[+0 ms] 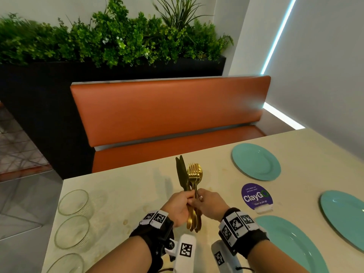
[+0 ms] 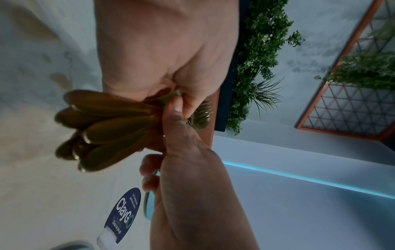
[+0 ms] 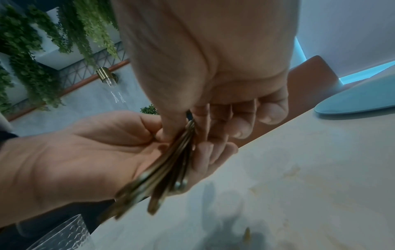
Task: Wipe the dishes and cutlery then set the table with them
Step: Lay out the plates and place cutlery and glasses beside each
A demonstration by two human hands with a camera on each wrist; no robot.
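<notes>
A bundle of gold cutlery (image 1: 192, 174), knives, forks and a spoon, stands upright above the middle of the table (image 1: 128, 194). My left hand (image 1: 189, 200) grips the bundle around its handles. My right hand (image 1: 199, 197) pinches the same bundle from the right, thumb against fingers. The handle ends (image 2: 102, 128) fan out below my left palm in the left wrist view. In the right wrist view the handles (image 3: 166, 169) lie across my left hand (image 3: 85, 152). Three teal plates (image 1: 256, 162) (image 1: 342, 217) (image 1: 291, 247) lie on the right side of the table.
Three clear glass bowls (image 1: 73, 201) (image 1: 71, 231) (image 1: 67, 263) line the table's left edge. A purple ClayGo sticker (image 1: 256, 197) sits between the hands and the plates. An orange bench (image 1: 167, 111) runs behind the table's far edge, with a black planter (image 1: 49, 95) beyond it.
</notes>
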